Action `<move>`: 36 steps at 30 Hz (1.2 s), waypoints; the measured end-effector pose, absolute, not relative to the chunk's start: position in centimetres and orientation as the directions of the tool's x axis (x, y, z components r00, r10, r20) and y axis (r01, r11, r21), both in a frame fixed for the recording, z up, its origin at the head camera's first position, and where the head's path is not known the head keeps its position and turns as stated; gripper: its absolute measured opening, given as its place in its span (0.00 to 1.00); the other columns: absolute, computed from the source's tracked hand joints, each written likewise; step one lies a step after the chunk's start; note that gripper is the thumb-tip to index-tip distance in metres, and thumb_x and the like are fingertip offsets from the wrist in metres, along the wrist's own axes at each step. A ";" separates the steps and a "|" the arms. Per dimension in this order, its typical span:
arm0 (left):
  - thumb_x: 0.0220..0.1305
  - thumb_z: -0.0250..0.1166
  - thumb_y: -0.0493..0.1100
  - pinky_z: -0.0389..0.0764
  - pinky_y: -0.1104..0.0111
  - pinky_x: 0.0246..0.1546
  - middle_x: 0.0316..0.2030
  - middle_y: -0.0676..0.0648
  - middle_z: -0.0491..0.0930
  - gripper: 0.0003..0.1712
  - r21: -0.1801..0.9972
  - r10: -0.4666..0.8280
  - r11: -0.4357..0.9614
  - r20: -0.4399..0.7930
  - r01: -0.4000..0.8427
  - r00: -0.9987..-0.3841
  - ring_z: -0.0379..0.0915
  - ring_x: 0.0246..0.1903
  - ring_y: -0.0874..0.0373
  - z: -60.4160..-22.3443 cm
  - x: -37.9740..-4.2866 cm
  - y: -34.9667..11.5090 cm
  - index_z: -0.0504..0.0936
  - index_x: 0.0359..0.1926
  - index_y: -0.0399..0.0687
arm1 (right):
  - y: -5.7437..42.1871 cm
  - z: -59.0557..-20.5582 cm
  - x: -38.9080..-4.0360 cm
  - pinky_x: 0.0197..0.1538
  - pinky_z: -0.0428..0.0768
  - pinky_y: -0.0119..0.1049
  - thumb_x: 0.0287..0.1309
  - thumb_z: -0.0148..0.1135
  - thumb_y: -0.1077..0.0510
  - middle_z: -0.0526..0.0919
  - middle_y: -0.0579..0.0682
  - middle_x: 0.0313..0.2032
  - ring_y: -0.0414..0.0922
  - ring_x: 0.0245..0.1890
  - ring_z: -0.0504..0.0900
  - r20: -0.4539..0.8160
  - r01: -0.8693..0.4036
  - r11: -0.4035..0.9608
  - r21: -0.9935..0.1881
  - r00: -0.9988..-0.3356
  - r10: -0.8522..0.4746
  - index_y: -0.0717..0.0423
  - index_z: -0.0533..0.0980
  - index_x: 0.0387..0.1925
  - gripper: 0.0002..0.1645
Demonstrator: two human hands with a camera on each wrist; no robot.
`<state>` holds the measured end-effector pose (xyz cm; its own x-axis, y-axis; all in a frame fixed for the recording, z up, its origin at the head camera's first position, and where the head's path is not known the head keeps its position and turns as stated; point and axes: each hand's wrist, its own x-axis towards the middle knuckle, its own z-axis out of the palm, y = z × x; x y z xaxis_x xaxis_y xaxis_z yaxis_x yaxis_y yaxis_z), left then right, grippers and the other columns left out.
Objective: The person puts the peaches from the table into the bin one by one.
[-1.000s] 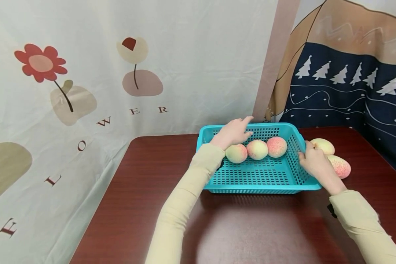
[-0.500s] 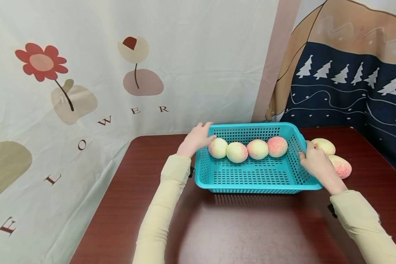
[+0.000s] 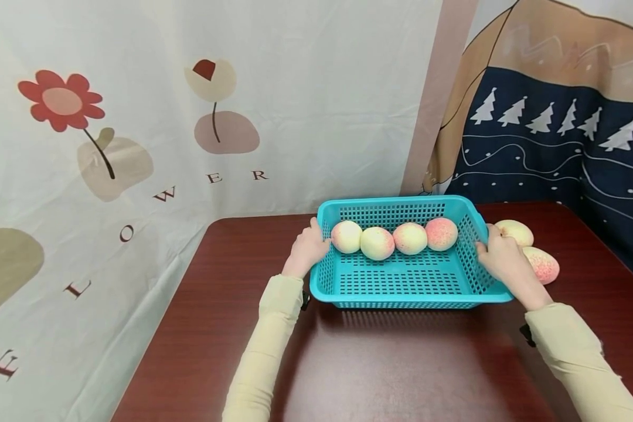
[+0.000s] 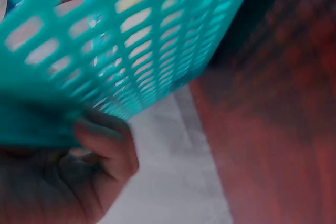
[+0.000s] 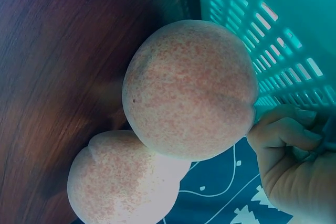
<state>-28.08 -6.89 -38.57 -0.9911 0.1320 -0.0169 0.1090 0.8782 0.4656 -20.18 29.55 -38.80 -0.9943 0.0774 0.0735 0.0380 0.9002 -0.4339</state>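
A turquoise plastic basket (image 3: 401,302) with slotted walls sits on the table, with several pale yellow and pink peaches (image 3: 377,244) in a row inside. At its left rim, my left hand (image 3: 308,249) holds the edge; in the left wrist view the fingers (image 4: 107,142) curl under the rim. My right hand (image 3: 506,261) grips the opposite rim, its fingers (image 5: 286,129) bent round the edge in the right wrist view. Outside the basket, beside the right hand, lie a pinker peach (image 3: 543,266) and a paler peach (image 3: 516,232).
The dark red wooden table (image 3: 401,363) extends toward me in front of the basket. Behind it hangs a white cloth (image 3: 322,105) with printed flowers, and to the right a navy cloth (image 3: 522,152) with white trees.
My left hand has moved left from over the row of peaches to the basket's left rim and now holds it. My right hand stays on the right rim.
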 end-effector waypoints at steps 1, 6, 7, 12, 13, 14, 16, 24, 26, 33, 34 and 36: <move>0.62 0.54 0.42 0.71 0.63 0.20 0.34 0.35 0.76 0.31 0.492 0.119 0.864 -0.002 0.103 -0.993 0.75 0.25 0.47 -38.8 -28.1 -6.8 0.54 0.62 0.35 | 29.5 -38.8 -20.2 0.29 0.79 0.52 0.64 0.43 0.58 0.71 0.81 0.43 0.63 0.29 0.81 0.070 0.041 0.899 -0.436 -0.994 0.080 0.79 0.47 0.63 0.36; 0.60 0.53 0.35 0.63 0.67 0.14 0.23 0.38 0.72 0.31 0.608 0.081 0.790 0.029 0.082 -0.996 0.69 0.16 0.49 -39.4 -27.9 -6.7 0.53 0.62 0.35 | 29.5 -38.9 -20.3 0.33 0.79 0.55 0.64 0.44 0.57 0.70 0.81 0.45 0.66 0.33 0.80 0.061 0.051 0.890 -0.452 -0.994 0.087 0.79 0.47 0.63 0.36; 0.59 0.53 0.35 0.63 0.68 0.15 0.22 0.38 0.71 0.31 0.625 0.078 0.776 0.027 0.078 -0.997 0.69 0.16 0.49 -39.4 -27.8 -6.7 0.52 0.62 0.36 | 29.5 -38.9 -20.3 0.33 0.79 0.55 0.64 0.44 0.57 0.70 0.81 0.45 0.66 0.34 0.80 0.060 0.051 0.889 -0.455 -0.994 0.088 0.79 0.47 0.63 0.36; 0.58 0.52 0.33 0.63 0.67 0.15 0.24 0.37 0.71 0.34 0.674 0.069 0.737 0.011 0.059 -0.998 0.69 0.16 0.49 -39.3 -27.8 -6.8 0.50 0.65 0.37 | 29.6 -38.7 -20.2 0.34 0.78 0.57 0.64 0.45 0.57 0.70 0.81 0.45 0.67 0.34 0.79 0.083 0.035 0.881 -0.471 -0.993 0.084 0.79 0.48 0.63 0.36; 0.58 0.52 0.32 0.63 0.67 0.15 0.24 0.37 0.71 0.35 0.678 0.068 0.733 0.007 0.055 -0.998 0.69 0.16 0.49 -39.2 -27.8 -6.8 0.49 0.65 0.38 | 29.6 -38.6 -20.2 0.36 0.77 0.58 0.63 0.45 0.57 0.70 0.81 0.46 0.68 0.36 0.79 0.088 0.034 0.878 -0.477 -0.992 0.087 0.78 0.49 0.63 0.36; 0.58 0.52 0.32 0.63 0.67 0.15 0.24 0.37 0.72 0.35 0.680 0.068 0.732 0.006 0.054 -0.998 0.70 0.17 0.49 -39.2 -27.9 -6.8 0.49 0.65 0.38 | 29.6 -38.6 -20.1 0.37 0.77 0.59 0.64 0.45 0.56 0.69 0.81 0.47 0.69 0.38 0.78 0.089 0.036 0.875 -0.483 -0.992 0.090 0.78 0.49 0.63 0.36; 0.58 0.52 0.32 0.64 0.68 0.15 0.24 0.37 0.72 0.35 0.679 0.069 0.732 0.003 0.053 -0.998 0.70 0.17 0.49 -39.2 -27.9 -6.8 0.49 0.65 0.38 | 29.6 -38.5 -20.1 0.40 0.75 0.61 0.64 0.45 0.55 0.68 0.81 0.50 0.70 0.42 0.76 0.087 0.042 0.868 -0.495 -0.991 0.098 0.77 0.50 0.63 0.36; 0.58 0.52 0.32 0.64 0.68 0.16 0.24 0.38 0.72 0.36 0.663 0.062 0.748 -0.013 0.038 -0.998 0.70 0.18 0.50 -39.4 -28.0 -6.5 0.47 0.66 0.39 | 30.2 -38.4 -19.5 0.39 0.76 0.60 0.66 0.41 0.49 0.69 0.76 0.52 0.68 0.44 0.76 0.116 0.029 0.867 -0.497 -0.988 0.100 0.73 0.54 0.63 0.36; 0.58 0.52 0.32 0.64 0.68 0.16 0.24 0.38 0.72 0.37 0.661 0.067 0.750 -0.015 0.040 -0.998 0.70 0.18 0.50 -39.4 -28.0 -6.4 0.47 0.66 0.39 | 30.5 -38.3 -19.3 0.38 0.75 0.60 0.67 0.39 0.48 0.70 0.75 0.52 0.66 0.44 0.75 0.137 0.019 0.876 -0.482 -0.986 0.097 0.72 0.56 0.63 0.35; 0.58 0.53 0.32 0.64 0.67 0.16 0.25 0.38 0.72 0.36 0.665 0.057 0.746 -0.012 0.035 -0.998 0.71 0.18 0.50 -39.5 -27.9 -6.3 0.49 0.65 0.39 | 33.2 -38.2 -18.2 0.36 0.69 0.55 0.66 0.40 0.48 0.69 0.66 0.47 0.61 0.41 0.69 0.241 0.006 0.891 -0.454 -0.962 0.129 0.67 0.62 0.60 0.31; 0.58 0.53 0.32 0.64 0.67 0.16 0.25 0.37 0.72 0.36 0.664 0.055 0.747 -0.012 0.033 -0.998 0.71 0.18 0.49 -39.5 -27.9 -6.3 0.49 0.65 0.39 | 33.7 -38.4 -18.0 0.36 0.67 0.54 0.66 0.40 0.49 0.68 0.66 0.46 0.60 0.41 0.67 0.258 0.003 0.891 -0.453 -0.957 0.134 0.67 0.63 0.59 0.30; 0.58 0.53 0.32 0.65 0.67 0.16 0.25 0.37 0.72 0.35 0.664 0.049 0.747 -0.014 0.027 -0.999 0.71 0.18 0.50 -39.5 -27.9 -6.3 0.49 0.65 0.39 | 34.6 -38.9 -17.7 0.39 0.65 0.56 0.65 0.41 0.50 0.66 0.67 0.47 0.61 0.44 0.64 0.269 -0.003 0.893 -0.450 -0.954 0.132 0.69 0.63 0.58 0.30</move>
